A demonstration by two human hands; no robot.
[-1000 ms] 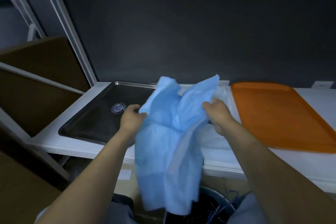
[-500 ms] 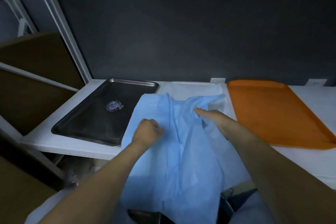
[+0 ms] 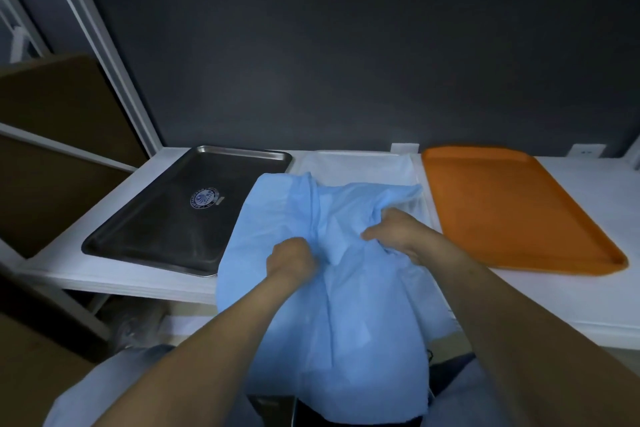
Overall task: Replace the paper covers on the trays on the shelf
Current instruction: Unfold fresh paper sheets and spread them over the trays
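Observation:
A crumpled blue paper cover (image 3: 332, 305) lies over the front of the middle tray and hangs down past the shelf edge. My left hand (image 3: 292, 256) grips a bunch of it near the middle. To its right, my right hand (image 3: 398, 229) grips another fold of the same blue paper. Behind the blue sheet, a white paper cover (image 3: 360, 168) lines the middle tray, whose own surface is hidden. A bare dark metal tray (image 3: 138, 232) with a round logo sits on the left. On the right lies a bare orange tray (image 3: 512, 211).
All three trays rest on a white shelf (image 3: 114, 279) against a dark back wall (image 3: 346, 45). A white metal upright (image 3: 104, 45) and brown cardboard panels (image 3: 59, 135) stand at the left. A dark bin (image 3: 277, 409) shows below the hanging paper.
The blue paper was held up in the air; both hands have brought it down onto the middle tray. Now the hands sit closer together, bunching the sheet.

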